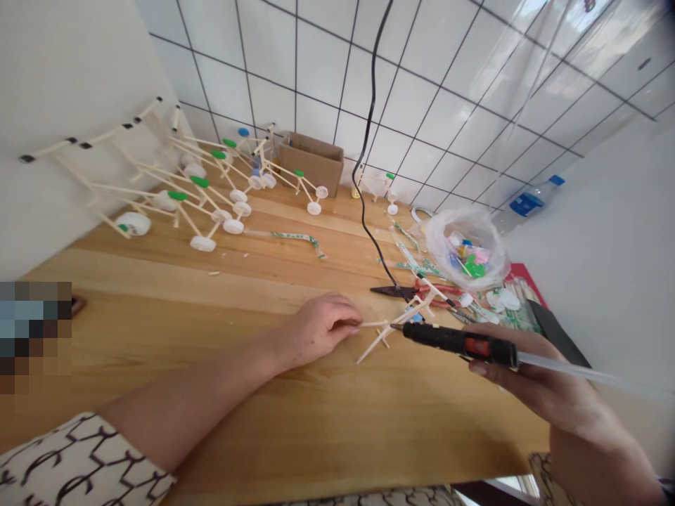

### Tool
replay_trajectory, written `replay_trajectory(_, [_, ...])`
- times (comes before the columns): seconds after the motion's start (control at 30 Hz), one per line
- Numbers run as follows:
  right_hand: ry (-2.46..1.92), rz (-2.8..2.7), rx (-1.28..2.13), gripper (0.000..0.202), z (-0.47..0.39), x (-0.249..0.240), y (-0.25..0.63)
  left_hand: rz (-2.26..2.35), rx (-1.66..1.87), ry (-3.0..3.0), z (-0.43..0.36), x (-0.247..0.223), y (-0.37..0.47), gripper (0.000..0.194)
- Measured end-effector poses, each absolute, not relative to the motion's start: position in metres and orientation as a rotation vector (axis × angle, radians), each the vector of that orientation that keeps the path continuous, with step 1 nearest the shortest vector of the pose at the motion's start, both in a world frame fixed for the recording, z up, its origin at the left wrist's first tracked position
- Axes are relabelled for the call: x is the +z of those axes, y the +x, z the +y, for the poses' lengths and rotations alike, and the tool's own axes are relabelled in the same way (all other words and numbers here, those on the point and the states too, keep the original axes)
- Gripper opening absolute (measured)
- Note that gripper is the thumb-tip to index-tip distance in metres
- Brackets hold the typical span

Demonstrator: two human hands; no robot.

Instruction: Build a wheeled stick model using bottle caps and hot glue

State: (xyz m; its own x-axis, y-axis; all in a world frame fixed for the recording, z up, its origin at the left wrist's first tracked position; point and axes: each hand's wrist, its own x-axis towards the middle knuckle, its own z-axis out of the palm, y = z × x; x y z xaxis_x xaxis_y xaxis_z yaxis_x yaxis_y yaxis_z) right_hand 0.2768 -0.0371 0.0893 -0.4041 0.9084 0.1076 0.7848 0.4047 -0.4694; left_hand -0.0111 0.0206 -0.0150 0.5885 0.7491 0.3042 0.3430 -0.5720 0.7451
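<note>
My left hand (328,325) is closed at the middle of the wooden table, its fingertips pinching the end of a thin pale stick (373,324). That stick meets a small frame of pale sticks (401,320) with black ends, lying to the right of the fingers. My right hand (527,358) is wrapped round a black glue gun (458,342) with a red part and a long clear glue stick at its back. The gun's tip is at the joint where the sticks meet; whether it touches is too small to tell.
Several stick frames with white wheels (203,243) stand at the back left, near a cardboard box (313,165). Pliers (401,290), a plastic bag (467,246), wrappers and a bottle (532,200) lie right. A black cable (372,105) hangs down the middle.
</note>
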Motion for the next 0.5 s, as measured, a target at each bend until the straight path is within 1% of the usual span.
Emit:
replay_trajectory(0.1, [-1.425, -2.429, 0.606, 0.02, -0.0361, 0.0913, 0.2759, 0.869, 0.809, 2.177, 0.0203, -0.0136, -0.0112, 0.012])
replay_trajectory(0.5, [-1.455, -2.44, 0.616, 0.023, -0.0338, 0.0908, 0.2771, 0.863, 0.812, 2.18, 0.0203, -0.0132, -0.0113, 0.011])
